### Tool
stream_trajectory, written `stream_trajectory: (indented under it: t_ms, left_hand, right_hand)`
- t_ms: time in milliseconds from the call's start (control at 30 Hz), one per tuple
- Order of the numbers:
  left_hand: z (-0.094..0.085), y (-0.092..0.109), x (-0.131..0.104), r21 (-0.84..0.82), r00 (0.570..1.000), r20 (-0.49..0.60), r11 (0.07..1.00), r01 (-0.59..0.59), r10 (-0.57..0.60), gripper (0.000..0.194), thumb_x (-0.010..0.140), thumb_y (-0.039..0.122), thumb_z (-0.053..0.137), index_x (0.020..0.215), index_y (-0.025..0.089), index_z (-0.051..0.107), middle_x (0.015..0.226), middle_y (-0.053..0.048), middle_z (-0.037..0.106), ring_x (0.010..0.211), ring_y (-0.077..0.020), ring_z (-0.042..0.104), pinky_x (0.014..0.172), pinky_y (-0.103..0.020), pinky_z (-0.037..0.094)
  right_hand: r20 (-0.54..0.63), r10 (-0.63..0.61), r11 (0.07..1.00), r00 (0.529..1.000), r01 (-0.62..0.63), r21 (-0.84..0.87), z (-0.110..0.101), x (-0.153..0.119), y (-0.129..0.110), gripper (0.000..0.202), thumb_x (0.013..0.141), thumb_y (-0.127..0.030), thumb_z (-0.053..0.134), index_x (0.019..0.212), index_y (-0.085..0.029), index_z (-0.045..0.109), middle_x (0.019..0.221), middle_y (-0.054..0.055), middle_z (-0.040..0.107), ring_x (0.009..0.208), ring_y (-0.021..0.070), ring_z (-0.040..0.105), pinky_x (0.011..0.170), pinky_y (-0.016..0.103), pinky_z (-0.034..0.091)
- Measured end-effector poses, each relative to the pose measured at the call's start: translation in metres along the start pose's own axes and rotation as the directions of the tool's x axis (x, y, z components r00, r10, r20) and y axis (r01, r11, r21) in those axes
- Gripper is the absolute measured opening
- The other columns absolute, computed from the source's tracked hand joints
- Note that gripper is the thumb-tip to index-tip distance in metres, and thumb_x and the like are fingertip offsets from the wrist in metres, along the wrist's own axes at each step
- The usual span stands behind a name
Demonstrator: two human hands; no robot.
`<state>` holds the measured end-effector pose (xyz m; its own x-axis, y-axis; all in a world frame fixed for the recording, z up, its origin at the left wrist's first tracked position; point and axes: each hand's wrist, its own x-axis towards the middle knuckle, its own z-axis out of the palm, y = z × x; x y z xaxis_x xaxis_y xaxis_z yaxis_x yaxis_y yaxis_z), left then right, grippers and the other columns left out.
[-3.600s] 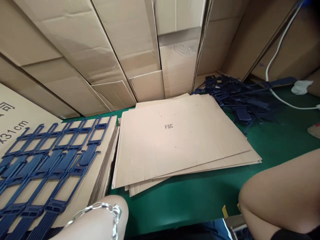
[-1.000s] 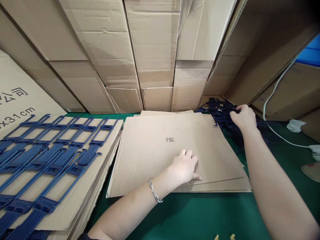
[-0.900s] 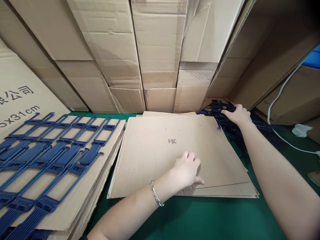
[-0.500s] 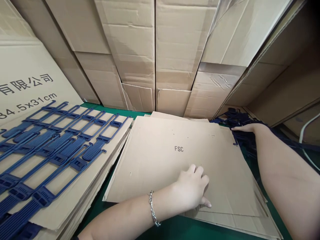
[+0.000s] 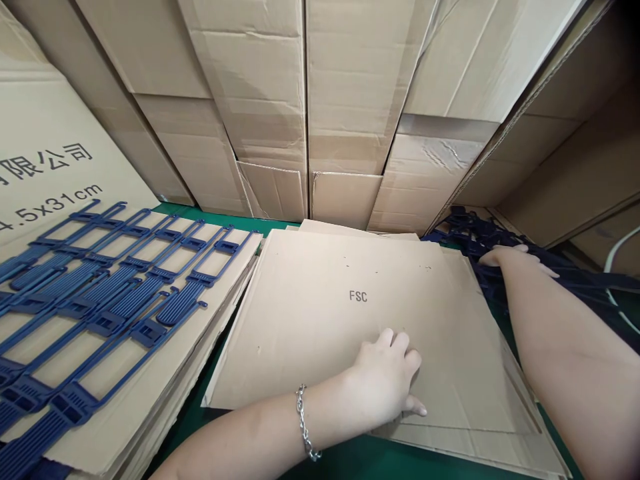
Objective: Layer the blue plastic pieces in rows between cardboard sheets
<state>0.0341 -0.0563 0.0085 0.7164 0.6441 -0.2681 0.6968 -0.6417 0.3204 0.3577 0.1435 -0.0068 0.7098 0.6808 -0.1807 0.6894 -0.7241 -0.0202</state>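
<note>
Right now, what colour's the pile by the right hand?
The pile is dark blue, in the head view.

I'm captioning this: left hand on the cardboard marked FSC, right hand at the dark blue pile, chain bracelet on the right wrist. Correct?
No: the head view shows the bracelet on the left wrist; left hand on the cardboard and right hand at the pile are correct.

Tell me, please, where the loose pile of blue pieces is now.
In the head view, the loose pile lies on the right side, at the right hand, beside the FSC cardboard.
</note>
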Motion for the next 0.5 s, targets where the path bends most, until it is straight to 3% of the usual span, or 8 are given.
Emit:
stream_trajectory:
  t_ms: [100,267,400,500]
  left_hand:
    - [0.002,0.000,0.000,0.006,1.000,-0.024,1.000,-0.004,0.005,0.056,0.069,0.061,0.055,0.101,0.015,0.050,0.107,-0.008,0.044,0.097,-0.0229,0.041,0.058,-0.030,0.045]
    - [0.009,0.000,0.001,0.036,0.997,-0.076,0.999,0.001,0.002,0.056,0.068,0.062,0.055,0.099,0.016,0.050,0.102,-0.007,0.045,0.094,-0.0223,0.041,0.057,-0.029,0.045]
    - [0.015,0.001,0.003,0.067,0.993,-0.121,0.998,0.006,0.002,0.056,0.070,0.064,0.050,0.099,0.016,0.050,0.101,-0.007,0.045,0.093,-0.0220,0.041,0.057,-0.029,0.045]
    - [0.017,0.002,0.002,0.083,0.990,-0.141,0.996,0.007,0.005,0.056,0.070,0.065,0.049,0.097,0.016,0.051,0.099,-0.006,0.045,0.091,-0.0214,0.041,0.056,-0.029,0.044]
  right_hand:
    - [0.041,0.097,0.983,0.994,-0.089,-0.159,-0.005,-0.008,0.004,0.067,0.074,-0.041,0.055,0.135,-0.028,0.031,0.136,0.019,0.015,0.121,0.0434,0.020,0.084,0.070,0.015]
    - [-0.013,0.017,0.954,1.000,-0.020,-0.298,-0.005,-0.005,0.012,0.052,0.075,-0.023,0.050,0.126,-0.023,0.045,0.132,0.022,0.028,0.118,0.0438,0.030,0.081,0.073,0.009]
    - [-0.021,-0.057,0.965,0.998,0.050,-0.258,-0.002,0.004,0.017,0.049,0.073,-0.021,0.053,0.122,-0.021,0.050,0.134,0.022,0.027,0.124,0.0419,0.019,0.086,0.068,0.003]
    - [-0.073,-0.090,0.983,0.993,0.076,-0.168,0.003,0.012,0.025,0.050,0.069,-0.018,0.056,0.119,-0.015,0.053,0.132,0.028,0.026,0.121,0.0499,0.017,0.081,0.071,0.005]
